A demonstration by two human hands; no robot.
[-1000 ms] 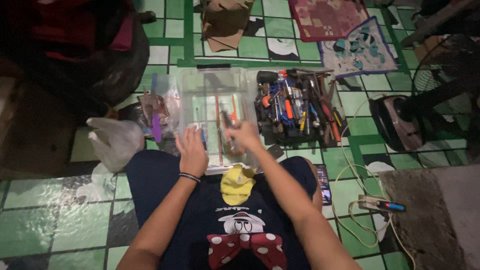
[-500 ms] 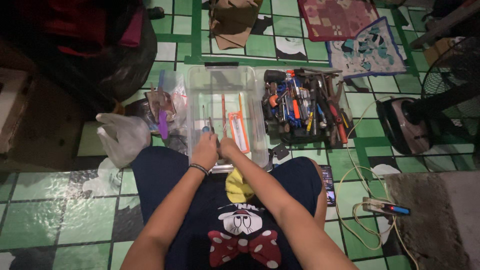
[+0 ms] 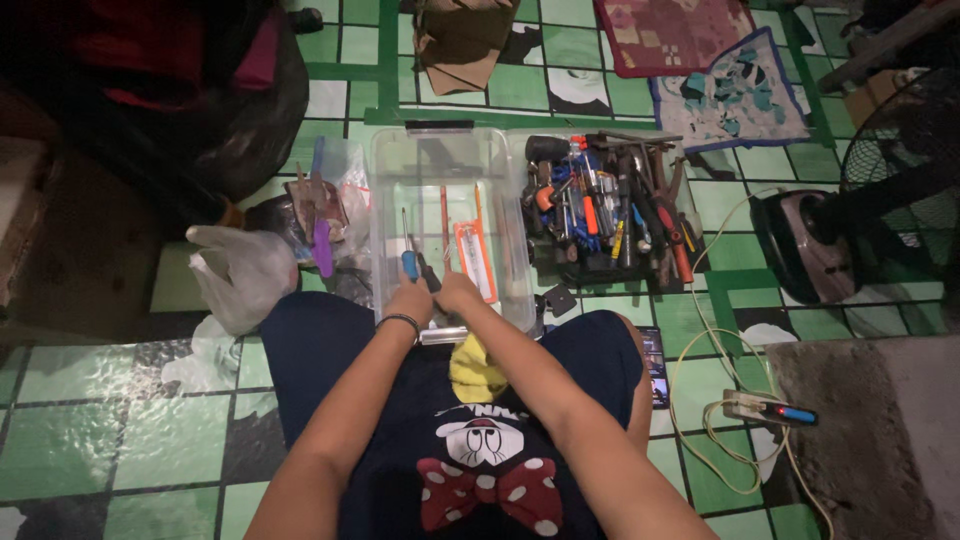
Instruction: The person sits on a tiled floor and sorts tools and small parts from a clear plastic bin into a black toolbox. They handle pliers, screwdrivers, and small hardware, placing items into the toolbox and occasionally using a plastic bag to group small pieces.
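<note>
Clear plastic — a storage bin (image 3: 440,170) is seen on the green tiled floor (image 3: 120,420), directly ahead of the seated person's knees. Both hands are placed at its near end, side by side and almost touching. A blue-handled screwdriver (image 3: 408,262) is seen just above the left hand (image 3: 410,300), its shaft pointing away; the fingers appear curled near its handle, though an actual grip cannot be confirmed. The right hand (image 3: 458,294) is loosely closed — what it holds cannot be told. An orange-edged packet (image 3: 474,260) lies inside the bin beside it. A full tool tray (image 3: 610,210) stands just right of the bin.
</note>
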